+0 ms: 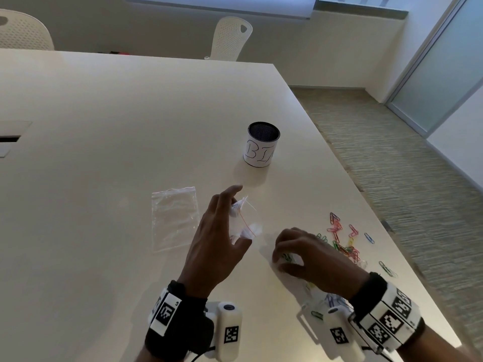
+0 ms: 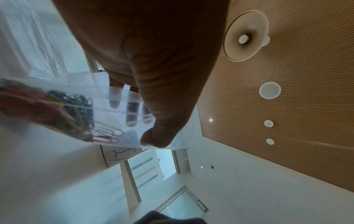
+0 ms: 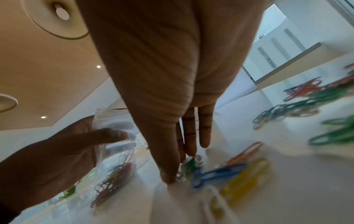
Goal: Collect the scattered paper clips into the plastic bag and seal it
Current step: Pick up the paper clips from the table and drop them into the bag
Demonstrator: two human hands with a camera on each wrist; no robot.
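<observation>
A: Head view: left hand (image 1: 222,231) pinches the bag (image 1: 241,218) up off the worktop (image 1: 104,126), mouth free for loading.

B: Left wrist view: clips (image 2: 76,115) sit inside already. Right wrist view: right hand (image 3: 172,106) pinches a green clip (image 3: 189,164); loose ones lie beside it.

Head view: high, looking forward and down across the table (image 1: 109,131), both hands in the lower half of the frame, chairs and wall along the top. Left wrist view: very close under the left hand (image 2: 153,63), tilted upward, ceiling at right, bag (image 2: 107,115) at centre left. Right wrist view: very close under the right hand (image 3: 172,75), low over the table, clips (image 3: 298,106) blurred at right. Shared: the bag and left hand (image 3: 57,159) appear in all three views; the clips (image 1: 345,239) in the head and right wrist views.
</observation>
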